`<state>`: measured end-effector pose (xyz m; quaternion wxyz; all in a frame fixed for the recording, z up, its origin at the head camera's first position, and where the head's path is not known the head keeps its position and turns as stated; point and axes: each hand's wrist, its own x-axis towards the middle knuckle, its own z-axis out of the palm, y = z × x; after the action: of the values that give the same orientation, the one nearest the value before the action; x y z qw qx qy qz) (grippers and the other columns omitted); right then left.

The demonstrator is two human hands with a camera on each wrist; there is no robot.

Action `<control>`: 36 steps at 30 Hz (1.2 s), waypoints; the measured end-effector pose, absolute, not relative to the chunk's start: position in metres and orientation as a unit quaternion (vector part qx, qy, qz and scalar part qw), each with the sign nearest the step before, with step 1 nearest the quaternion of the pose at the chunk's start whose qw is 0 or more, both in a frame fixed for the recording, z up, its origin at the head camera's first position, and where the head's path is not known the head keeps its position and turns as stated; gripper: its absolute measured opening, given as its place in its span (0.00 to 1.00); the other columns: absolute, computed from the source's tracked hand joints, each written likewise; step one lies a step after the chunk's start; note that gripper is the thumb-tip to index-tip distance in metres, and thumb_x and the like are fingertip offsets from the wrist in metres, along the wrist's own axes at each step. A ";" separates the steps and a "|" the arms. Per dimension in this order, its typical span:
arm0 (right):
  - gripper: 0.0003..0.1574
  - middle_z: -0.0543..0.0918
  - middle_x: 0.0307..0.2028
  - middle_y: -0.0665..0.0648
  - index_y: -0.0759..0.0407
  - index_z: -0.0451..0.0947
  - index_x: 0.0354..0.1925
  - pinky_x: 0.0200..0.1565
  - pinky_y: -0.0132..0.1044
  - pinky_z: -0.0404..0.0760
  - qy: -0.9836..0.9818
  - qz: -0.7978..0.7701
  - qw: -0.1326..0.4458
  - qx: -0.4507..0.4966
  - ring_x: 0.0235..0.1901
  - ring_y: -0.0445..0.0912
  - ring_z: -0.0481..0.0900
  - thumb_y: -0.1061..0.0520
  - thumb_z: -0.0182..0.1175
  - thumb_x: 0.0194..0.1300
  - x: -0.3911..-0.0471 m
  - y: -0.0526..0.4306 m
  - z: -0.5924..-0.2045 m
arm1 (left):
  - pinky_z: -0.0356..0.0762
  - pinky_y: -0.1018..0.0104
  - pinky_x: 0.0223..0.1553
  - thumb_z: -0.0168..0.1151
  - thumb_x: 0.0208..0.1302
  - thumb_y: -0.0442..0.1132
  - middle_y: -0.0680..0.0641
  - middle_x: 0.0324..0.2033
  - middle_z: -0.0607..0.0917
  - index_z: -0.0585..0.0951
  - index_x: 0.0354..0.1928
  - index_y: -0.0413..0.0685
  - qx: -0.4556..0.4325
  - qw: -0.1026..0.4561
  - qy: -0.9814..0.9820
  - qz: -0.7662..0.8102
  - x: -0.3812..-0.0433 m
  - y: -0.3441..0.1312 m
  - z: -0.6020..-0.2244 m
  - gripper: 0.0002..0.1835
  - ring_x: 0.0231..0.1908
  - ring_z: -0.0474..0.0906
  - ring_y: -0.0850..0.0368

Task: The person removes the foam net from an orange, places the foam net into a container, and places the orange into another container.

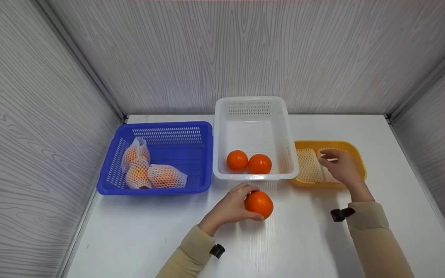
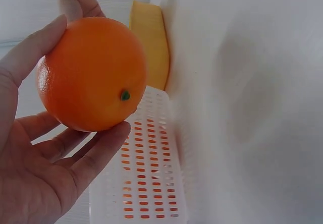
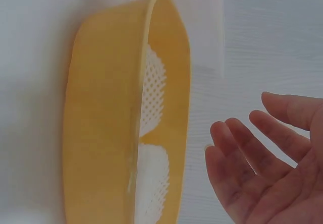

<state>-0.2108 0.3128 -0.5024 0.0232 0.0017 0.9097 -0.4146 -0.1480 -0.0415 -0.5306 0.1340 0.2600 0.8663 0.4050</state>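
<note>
In the head view my left hand (image 1: 230,206) grips an orange (image 1: 259,204) in front of the white basket. The left wrist view shows thumb and fingers curled around this orange (image 2: 93,75), its small green stem mark facing the camera. Over the yellow basket (image 1: 355,158) hovers my right hand (image 1: 342,168), fingers loosely bent. Seen from the right wrist, that hand (image 3: 272,168) holds nothing and stays apart from the yellow basket (image 3: 101,118). White foam net sleeves (image 1: 309,166) lie inside the basket, partly hidden by the right hand.
Two oranges (image 1: 248,162) sit at the near end of the white basket (image 1: 253,99). Left of it, a blue basket (image 1: 155,191) contains several fruits in foam nets (image 1: 166,177). Wood-grain panels (image 1: 207,54) enclose the white table (image 1: 292,239) at the back and sides.
</note>
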 end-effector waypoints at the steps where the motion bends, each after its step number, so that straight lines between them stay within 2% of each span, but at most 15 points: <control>1: 0.26 0.79 0.52 0.70 0.69 0.73 0.61 0.45 0.43 0.81 0.907 -0.420 0.029 -0.001 0.47 0.61 0.80 0.54 0.58 0.72 -0.210 0.309 -0.502 | 0.72 0.57 0.57 0.79 0.45 0.56 0.55 0.56 0.75 0.76 0.62 0.51 0.260 0.130 0.866 0.406 -0.150 -0.042 -0.527 0.41 0.55 0.72 0.58; 3: 0.26 0.80 0.51 0.68 0.68 0.73 0.61 0.41 0.36 0.81 0.902 -0.430 0.039 -0.007 0.46 0.59 0.81 0.54 0.58 0.72 -0.209 0.303 -0.503 | 0.71 0.56 0.58 0.79 0.46 0.55 0.55 0.58 0.74 0.75 0.63 0.52 0.261 0.122 0.864 0.412 -0.153 -0.042 -0.519 0.41 0.56 0.72 0.58; 5: 0.26 0.80 0.51 0.68 0.68 0.73 0.61 0.40 0.34 0.81 0.898 -0.436 0.049 -0.012 0.45 0.58 0.81 0.54 0.58 0.71 -0.208 0.297 -0.504 | 0.71 0.56 0.58 0.78 0.47 0.55 0.54 0.60 0.74 0.75 0.64 0.51 0.258 0.118 0.863 0.419 -0.158 -0.043 -0.512 0.42 0.57 0.71 0.57; 11: 0.25 0.79 0.51 0.67 0.67 0.73 0.62 0.42 0.41 0.83 0.891 -0.448 0.071 -0.016 0.44 0.56 0.82 0.55 0.58 0.71 -0.205 0.280 -0.510 | 0.73 0.53 0.55 0.77 0.47 0.58 0.51 0.59 0.74 0.74 0.63 0.49 0.238 0.101 0.873 0.414 -0.174 -0.043 -0.491 0.42 0.54 0.73 0.55; 17: 0.29 0.76 0.54 0.70 0.67 0.69 0.65 0.42 0.44 0.84 0.885 -0.457 0.086 -0.009 0.44 0.56 0.82 0.58 0.60 0.69 -0.204 0.268 -0.519 | 0.74 0.53 0.54 0.78 0.47 0.55 0.48 0.55 0.76 0.75 0.62 0.45 0.233 0.074 0.882 0.403 -0.193 -0.045 -0.475 0.41 0.52 0.74 0.52; 24: 0.33 0.75 0.51 0.72 0.68 0.65 0.67 0.43 0.50 0.83 0.869 -0.487 0.089 -0.001 0.42 0.62 0.83 0.63 0.62 0.66 -0.204 0.256 -0.527 | 0.75 0.57 0.54 0.79 0.48 0.51 0.47 0.51 0.77 0.75 0.61 0.42 0.225 0.061 0.885 0.403 -0.221 -0.050 -0.460 0.40 0.50 0.75 0.52; 36: 0.35 0.73 0.48 0.70 0.68 0.63 0.69 0.36 0.41 0.85 0.839 -0.535 0.090 0.037 0.40 0.63 0.83 0.66 0.61 0.66 -0.206 0.249 -0.531 | 0.75 0.58 0.53 0.77 0.49 0.51 0.46 0.52 0.76 0.74 0.62 0.43 0.156 0.086 0.904 0.388 -0.263 -0.049 -0.458 0.39 0.51 0.72 0.52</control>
<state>-0.2057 0.2489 -0.5315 0.0900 0.0374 0.8392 -0.5350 -0.2629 -0.0492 -0.4581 0.0859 0.1561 0.9044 0.3876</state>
